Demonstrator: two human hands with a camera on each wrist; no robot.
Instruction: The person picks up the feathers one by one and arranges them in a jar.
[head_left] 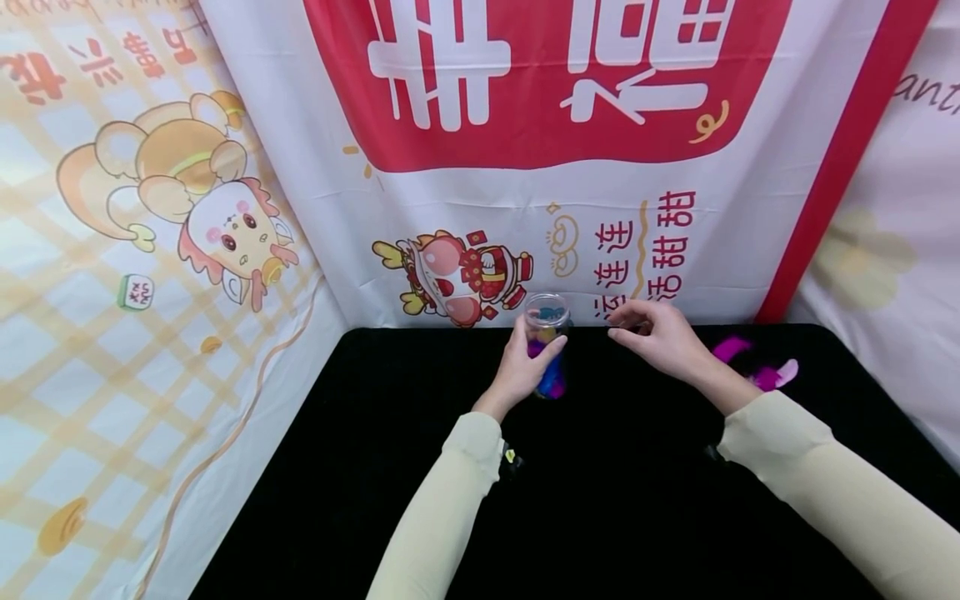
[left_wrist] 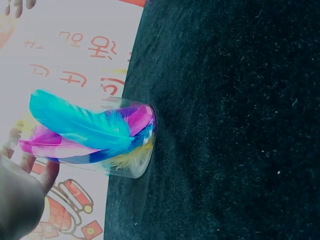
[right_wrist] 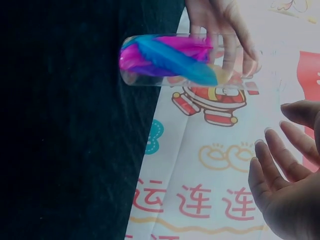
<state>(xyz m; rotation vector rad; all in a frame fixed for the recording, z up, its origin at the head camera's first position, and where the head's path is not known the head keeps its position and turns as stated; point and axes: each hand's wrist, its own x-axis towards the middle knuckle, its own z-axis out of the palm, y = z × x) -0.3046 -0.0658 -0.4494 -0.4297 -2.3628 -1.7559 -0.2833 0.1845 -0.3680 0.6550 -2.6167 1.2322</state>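
Observation:
A clear jar (head_left: 548, 308) stands upright near the back of the black table, held by my left hand (head_left: 521, 360) with fingers and thumb wrapped round its side. Inside are several coloured feathers; a turquoise feather (left_wrist: 80, 122) shows plainly in the left wrist view, with pink, purple, blue and yellow ones around it. The jar's mouth has no lid on it. To the right of the jar, my right hand (head_left: 660, 337) hovers apart from it, fingers loosely bent and holding nothing. In the right wrist view the right hand's fingers (right_wrist: 272, 155) are spread, with a gap to the jar.
Magenta and pink feathers (head_left: 765, 379) lie on the black table (head_left: 630, 500) at the back right, partly hidden by the right forearm. A printed white cloth (head_left: 465, 192) hangs right behind the table's far edge, and another cloth (head_left: 150, 375) borders the left side.

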